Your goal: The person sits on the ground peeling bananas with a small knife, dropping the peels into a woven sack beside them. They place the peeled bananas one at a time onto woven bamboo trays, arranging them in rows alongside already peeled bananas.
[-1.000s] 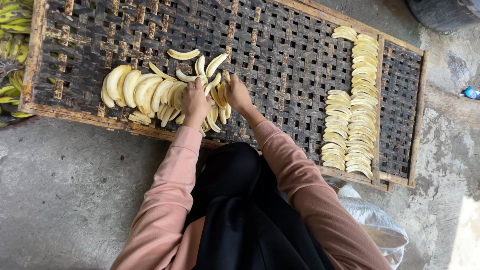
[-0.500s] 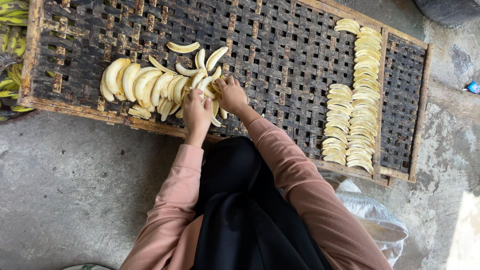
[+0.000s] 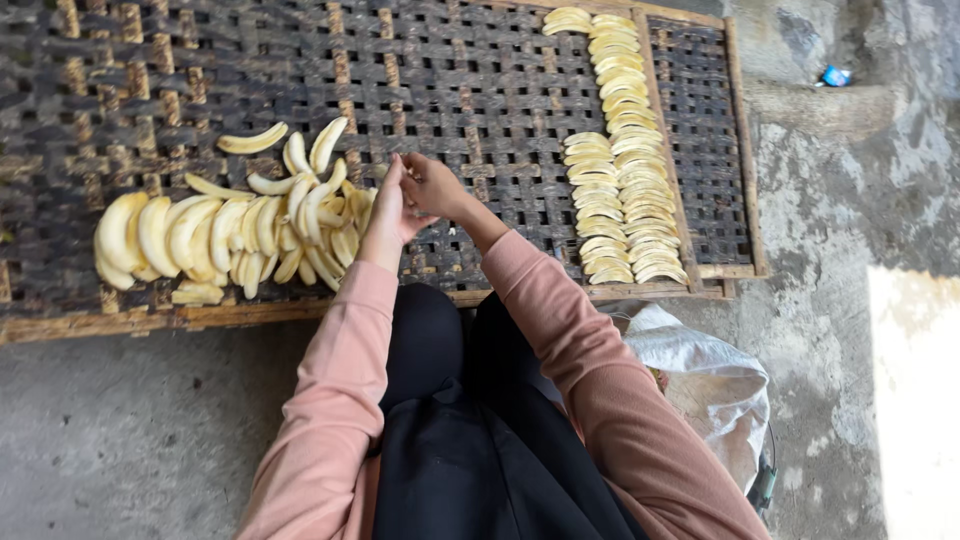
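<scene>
While both hands meet over the woven tray [image 3: 480, 90], the heap of peeled banana slices [image 3: 235, 235] lies directly to their left in the head view, its nearest pieces touching or almost touching the left hand [image 3: 385, 215]. That hand stands edge-on with its fingers together and extended, pointing away from the body, so it is the nearer of the two to the heap; whether it pinches a slice I cannot tell. The right hand [image 3: 432, 187] sits just beside it, fingers curled narrow with the tips drawn toward the left hand's fingertips, and anything held between them is too small to make out. Most slices in the heap run with their long axis away from the body, overlapping like shingles, while a few loose ones at the top lie fanned and one single slice [image 3: 252, 140] lies crosswise, apart from the rest. Well apart on the right, two neat rows of laid slices [image 3: 620, 150] run along the tray's far side, each piece lying crosswise to its row. The slices look pale yellow, smooth, curved and soft; the tray is dark, coarse lattice of flat strips in a worn wooden frame, resting on rough grey concrete floor [image 3: 120, 430]. A crumpled white sack [image 3: 700, 370] sits by the right elbow.
</scene>
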{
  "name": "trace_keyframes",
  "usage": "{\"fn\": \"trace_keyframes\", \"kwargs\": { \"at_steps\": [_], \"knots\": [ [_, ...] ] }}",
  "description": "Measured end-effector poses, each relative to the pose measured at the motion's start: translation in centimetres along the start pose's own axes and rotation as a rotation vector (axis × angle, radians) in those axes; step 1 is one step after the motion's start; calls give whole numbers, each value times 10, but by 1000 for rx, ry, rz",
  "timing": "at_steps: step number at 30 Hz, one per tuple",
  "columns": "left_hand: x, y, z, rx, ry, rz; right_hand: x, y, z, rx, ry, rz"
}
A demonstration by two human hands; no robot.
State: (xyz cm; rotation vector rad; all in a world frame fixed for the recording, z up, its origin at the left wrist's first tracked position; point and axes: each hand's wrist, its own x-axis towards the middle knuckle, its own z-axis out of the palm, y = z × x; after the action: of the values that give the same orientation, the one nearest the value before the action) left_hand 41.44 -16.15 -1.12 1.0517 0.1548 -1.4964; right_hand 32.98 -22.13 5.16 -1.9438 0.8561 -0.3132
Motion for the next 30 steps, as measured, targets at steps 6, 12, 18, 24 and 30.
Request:
{"fn": "trace_keyframes", "kwargs": {
  "at_steps": [6,12,18,24,30],
  "knots": [
    [43,-4,65,-56,-371,76,-15,44,-88,309,313,33],
    [103,-11,117,-95,-429,42,-14,151,-198,410,561,169],
    [183,-20,178,-239,-421,0,8,228,-295,225,589,215],
    [265,-27,206,-13,-316,112,64,288,-328,45,341,220],
    [303,-44,220,198,-271,166,104,341,-326,-301,236,232]
  ]
}}
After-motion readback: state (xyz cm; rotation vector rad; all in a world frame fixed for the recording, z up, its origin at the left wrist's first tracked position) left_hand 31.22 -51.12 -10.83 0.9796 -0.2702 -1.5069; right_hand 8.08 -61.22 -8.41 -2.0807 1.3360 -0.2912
